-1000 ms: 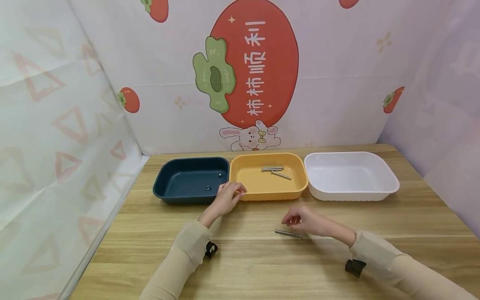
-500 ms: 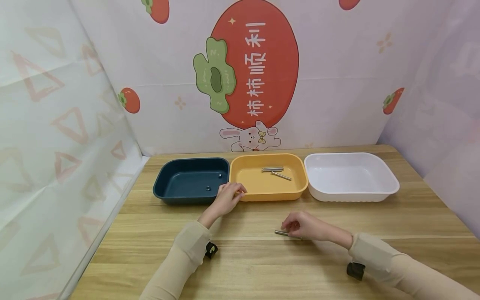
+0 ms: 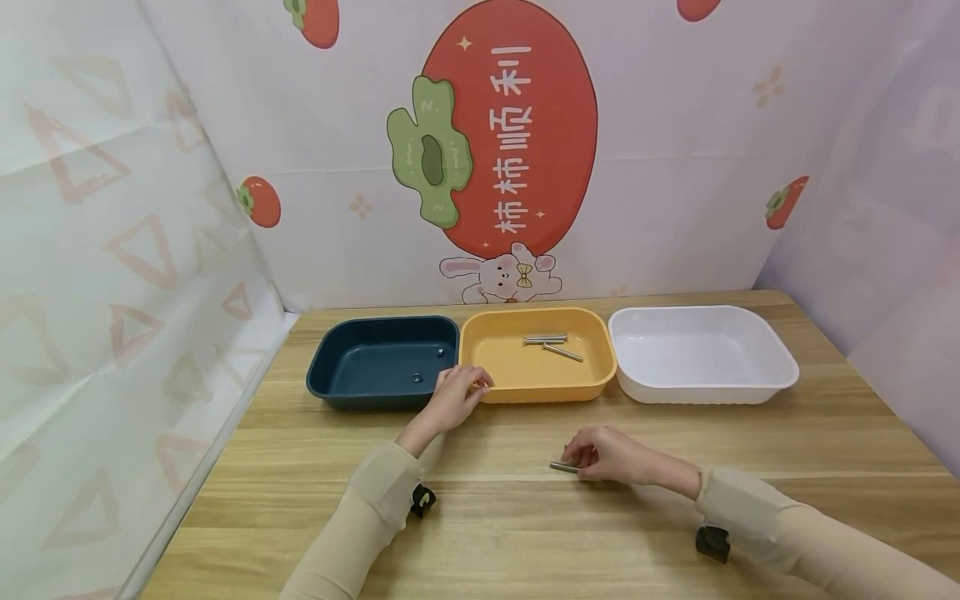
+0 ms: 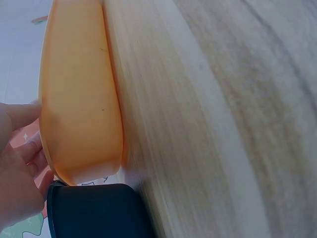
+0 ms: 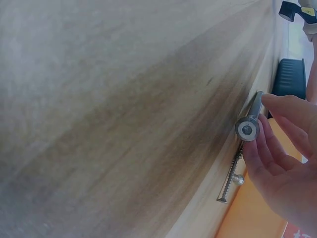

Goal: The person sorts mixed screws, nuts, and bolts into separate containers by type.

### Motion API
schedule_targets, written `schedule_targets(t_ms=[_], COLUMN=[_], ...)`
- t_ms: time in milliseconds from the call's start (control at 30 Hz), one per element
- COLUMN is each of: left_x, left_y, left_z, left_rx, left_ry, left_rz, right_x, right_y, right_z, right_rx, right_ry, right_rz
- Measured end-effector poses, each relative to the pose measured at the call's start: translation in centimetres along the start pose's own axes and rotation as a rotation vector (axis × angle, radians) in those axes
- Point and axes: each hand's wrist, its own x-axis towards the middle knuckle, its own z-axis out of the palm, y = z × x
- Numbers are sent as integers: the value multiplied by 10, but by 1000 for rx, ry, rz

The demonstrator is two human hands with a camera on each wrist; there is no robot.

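Observation:
In the head view my right hand (image 3: 611,454) is low over the table, thumb and fingers pinching a silver bolt (image 3: 562,467). The right wrist view shows the bolt's round socket head (image 5: 247,129) facing the camera, its shank running back between thumb and fingertips. Beyond it lie a threaded screw (image 5: 228,181) and a small shiny round-headed piece (image 5: 238,179), both concealed by the hand from the head camera. My left hand (image 3: 452,396) rests at the near left corner of the yellow tray (image 3: 540,393), with loosely bent fingers at its rim.
A dark blue tray (image 3: 352,398) with two small metal pieces stands left of the yellow one, which has several bolts (image 3: 545,339) inside. To the right is a white tray (image 3: 701,392). Printed cloth (image 3: 645,225) walls the wooden table (image 3: 480,533) at back and sides.
My right hand has come down onto the bolt, covering its right end, and its fingers have closed around it. The left hand keeps its place.

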Motion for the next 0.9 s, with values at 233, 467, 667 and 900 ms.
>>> schedule_targets(t_ms=[233,467,667,900], left_x=[0,-1,-2,-1], left_y=[0,1,1,1], left_z=[0,0,-1,-1], left_rx=[-8,-10,3,-6], left_ry=[-3,-5,-2,-4], left_rz=[-5,-13,-2,-4], right_x=[2,3,2,2], right_y=[2,4,3,0], right_z=[3,4,5,5], right_rx=[-21,-34,-38,-74], right_ry=[3,12,7,-5], right_rz=[-10,-40,-23,-28])
